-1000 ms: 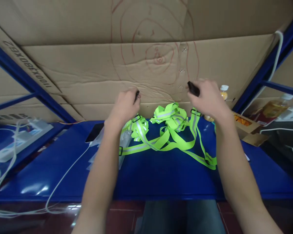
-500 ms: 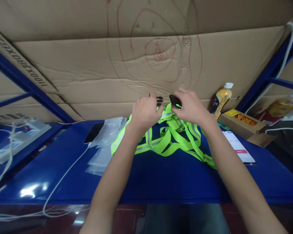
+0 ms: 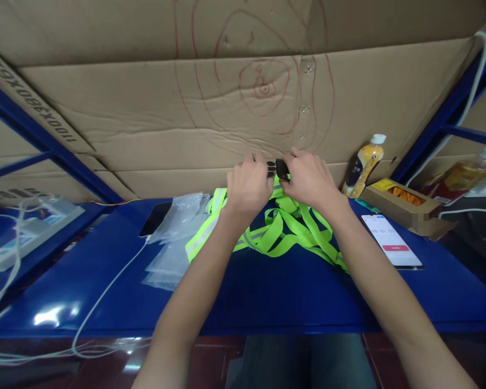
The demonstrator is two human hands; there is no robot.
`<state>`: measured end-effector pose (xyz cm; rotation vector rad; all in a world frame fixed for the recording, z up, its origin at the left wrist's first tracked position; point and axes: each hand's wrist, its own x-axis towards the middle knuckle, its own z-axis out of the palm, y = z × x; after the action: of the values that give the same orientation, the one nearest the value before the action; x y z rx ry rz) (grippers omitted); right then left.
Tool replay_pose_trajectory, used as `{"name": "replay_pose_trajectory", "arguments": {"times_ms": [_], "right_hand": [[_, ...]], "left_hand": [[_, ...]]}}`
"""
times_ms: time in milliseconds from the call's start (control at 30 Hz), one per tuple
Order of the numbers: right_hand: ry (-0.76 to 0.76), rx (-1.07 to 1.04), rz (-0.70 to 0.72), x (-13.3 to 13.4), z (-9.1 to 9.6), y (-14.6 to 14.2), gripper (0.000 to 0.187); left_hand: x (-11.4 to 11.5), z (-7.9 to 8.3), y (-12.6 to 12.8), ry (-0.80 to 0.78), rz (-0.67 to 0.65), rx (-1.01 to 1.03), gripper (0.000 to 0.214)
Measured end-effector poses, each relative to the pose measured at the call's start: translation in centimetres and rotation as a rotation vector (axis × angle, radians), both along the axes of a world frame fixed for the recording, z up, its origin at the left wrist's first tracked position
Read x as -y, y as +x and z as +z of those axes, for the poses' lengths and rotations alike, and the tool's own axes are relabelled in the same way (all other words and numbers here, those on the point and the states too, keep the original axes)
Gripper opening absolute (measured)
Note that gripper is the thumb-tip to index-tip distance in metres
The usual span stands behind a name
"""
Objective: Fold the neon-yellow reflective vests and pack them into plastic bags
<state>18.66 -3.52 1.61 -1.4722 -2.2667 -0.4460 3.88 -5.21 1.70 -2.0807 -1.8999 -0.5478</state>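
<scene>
Hands: both bare, raised at centre frame just above middle height, thumbs facing each other.
Left hand (image 3: 249,186): grip closed narrow, pinching the left buckle half (image 3: 271,166), a small black plastic piece that sticks out to the right of the fingers.
Right hand (image 3: 308,178): grip closed narrow on the right buckle half (image 3: 282,168), also black, held at the fingertips.
Buckle halves: end to end between the two hands, touching or very nearly so; cannot tell whether they are latched.
Strap harness (image 3: 285,232): neon yellow-green webbing with grey reflective stripes, heaped in loose loops on the counter directly below the hands; strands run up toward both hands.
Counter (image 3: 267,292): glossy blue, spans the lower half of the frame.
Plastic bags (image 3: 176,232): clear, stacked flat, left of the harness and just touching its edge.
Dark phone (image 3: 156,219): left of centre, partly under the bags, white cable (image 3: 109,292) trailing to lower left.
Lit phone (image 3: 391,240): right of the harness, screen up, near the right forearm.
Bottle (image 3: 364,165): yellow drink, white cap, leaning against the cardboard wall (image 3: 146,108) at right.
Open carton (image 3: 405,200): lower right of the bottle, orange contents.
</scene>
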Motion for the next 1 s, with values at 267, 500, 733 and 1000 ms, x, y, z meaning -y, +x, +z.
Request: {"name": "replay_pose_trajectory", "arguments": {"times_ms": [267,500,733,1000], "right_hand": [[0.058,0.059,-0.022,0.1,-0.2,-0.3,0.03],[0.069,0.09,-0.018,0.6,-0.1,-0.6,0.033],[0.045,0.11,-0.007,0.2,-0.3,-0.5,0.027],[0.058,0.11,0.002,-0.6,-1.3,-0.1,0.033]], "left_hand": [[0.1,-0.4,0.4,0.028,0.008,0.003,0.033],[0.0,-0.8,1.1,0.063,0.034,0.016,0.036],[-0.1,-1.5,1.1,-0.014,-0.127,0.055,0.055],[-1.0,-1.6,-0.9,-0.112,-0.551,0.262,0.058]]}}
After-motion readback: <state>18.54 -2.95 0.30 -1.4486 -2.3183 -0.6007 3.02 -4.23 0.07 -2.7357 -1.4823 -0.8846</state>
